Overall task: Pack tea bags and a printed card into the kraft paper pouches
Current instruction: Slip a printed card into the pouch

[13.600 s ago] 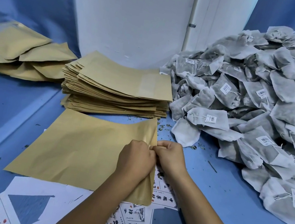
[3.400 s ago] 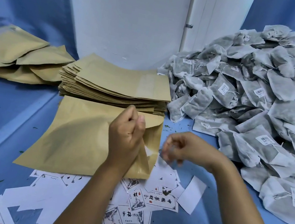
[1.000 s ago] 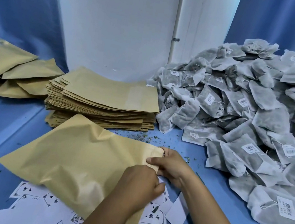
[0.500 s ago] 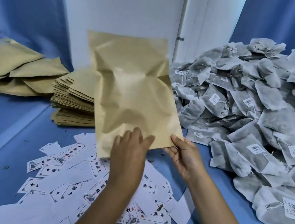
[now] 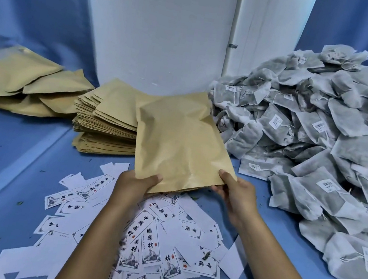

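Lowered from its upright lift of half a second ago, the filled kraft pouch point(image 5: 177, 143) now tilts away from the person, its near edge held above the printed cards point(image 5: 144, 240) and its far end over the stack of flat pouches point(image 5: 106, 116). Largest on the blue table point(image 5: 4, 158) is the heap of grey tea bags point(image 5: 323, 143) with white labels, piled at the right against the blue curtain point(image 5: 30, 4) and white wall point(image 5: 160, 26). At far left lies a loose pile of filled pouches point(image 5: 17, 80), apart from the flat stack. The cards, white with black characters and ink drawings, are scattered in the near middle beneath both forearms. The left hand point(image 5: 134, 184) grips the pouch's near left corner, thumb on top and fingers curled underneath. The right hand point(image 5: 237, 194) pinches the near right corner, thumb on top and fingers below. Small green tea flecks point(image 5: 19, 203) dot the table.
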Demonstrator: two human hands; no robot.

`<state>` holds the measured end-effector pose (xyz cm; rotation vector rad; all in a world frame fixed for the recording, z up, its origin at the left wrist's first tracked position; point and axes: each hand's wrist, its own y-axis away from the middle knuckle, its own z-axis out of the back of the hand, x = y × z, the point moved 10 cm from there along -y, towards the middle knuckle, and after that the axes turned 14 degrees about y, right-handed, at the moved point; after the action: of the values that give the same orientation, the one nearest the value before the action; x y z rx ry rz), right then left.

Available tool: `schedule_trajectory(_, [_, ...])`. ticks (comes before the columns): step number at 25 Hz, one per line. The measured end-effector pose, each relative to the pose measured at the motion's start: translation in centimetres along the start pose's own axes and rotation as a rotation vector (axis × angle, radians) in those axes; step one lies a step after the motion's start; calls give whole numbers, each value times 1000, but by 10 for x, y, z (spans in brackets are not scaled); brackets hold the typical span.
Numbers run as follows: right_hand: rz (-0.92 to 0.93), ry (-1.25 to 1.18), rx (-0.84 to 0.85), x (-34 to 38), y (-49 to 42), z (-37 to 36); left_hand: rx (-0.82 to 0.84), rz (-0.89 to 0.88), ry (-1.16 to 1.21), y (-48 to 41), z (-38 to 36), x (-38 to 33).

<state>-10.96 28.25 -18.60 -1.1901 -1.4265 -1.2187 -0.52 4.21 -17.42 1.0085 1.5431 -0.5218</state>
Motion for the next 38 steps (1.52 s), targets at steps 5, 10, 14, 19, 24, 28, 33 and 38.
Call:
schedule_trajectory(5, [-37, 20, 17, -12, 5, -12, -24, -48, -16, 1, -1, -2])
schedule_trajectory(10, [-51, -131, 62, -15, 9, -25, -38, -81, -30, 7, -5, -4])
schedule_trajectory(14, [-76, -60, 127, -17, 11, -33, -29, -126, -88, 9, -9, -8])
schedule_trajectory(19, [-105, -139, 190, -25, 17, -46, -11, -132, -77, 14, -18, -6])
schedule_trajectory(24, [-68, -117, 204, -21, 19, -53, 3, -147, -51, 14, -20, -10])
schedule_trajectory(28, [-65, 1, 274, -27, 30, -65, 36, -134, -111, 16, -27, -6])
schedule_trajectory(33, [-65, -52, 236, -24, 28, -61, 131, -46, -79, 14, -28, -2])
schedule_trajectory(38, [-84, -27, 284, -33, 35, -72, 125, -14, -103, 19, -33, 8])
